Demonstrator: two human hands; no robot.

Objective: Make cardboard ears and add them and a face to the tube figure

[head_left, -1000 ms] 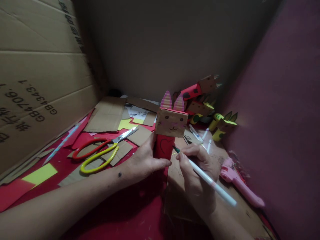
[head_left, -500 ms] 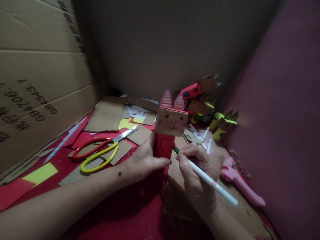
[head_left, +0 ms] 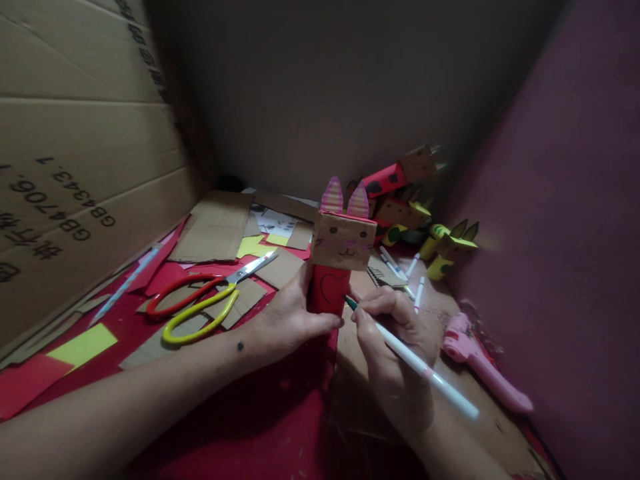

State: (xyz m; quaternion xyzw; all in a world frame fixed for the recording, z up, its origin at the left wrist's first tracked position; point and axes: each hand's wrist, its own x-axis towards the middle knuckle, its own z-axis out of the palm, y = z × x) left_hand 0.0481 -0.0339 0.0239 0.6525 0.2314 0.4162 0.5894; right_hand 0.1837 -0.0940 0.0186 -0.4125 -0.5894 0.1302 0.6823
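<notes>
A cardboard rabbit figure (head_left: pixel 345 241) stands upright in the middle of the head view, with a drawn face, pink striped ears and a red body. My left hand (head_left: pixel 295 317) wraps round the body from the left, its thumb across the bottom front. A dark heart outline (head_left: pixel 331 289) shows on the red front. In my right hand (head_left: pixel 400 340) is a white felt-tip pen (head_left: pixel 427 373), gripped near its green tip. That tip is at the right edge of the red body; whether it touches cannot be made out.
Scissors (head_left: pixel 220 303) with red and yellow handles lie left, among cardboard pieces (head_left: pixel 213 227) and coloured paper (head_left: pixel 85 347). Several pens (head_left: pixel 393 263) and cardboard animals (head_left: pixel 450 247) sit at the back right. A pink glue gun (head_left: pixel 487 367) lies right; a large box (head_left: pixel 75 167) stands left.
Almost nothing differs. The pen's tip stays by the right edge of the red body, and its back end has shifted very slightly down and right.
</notes>
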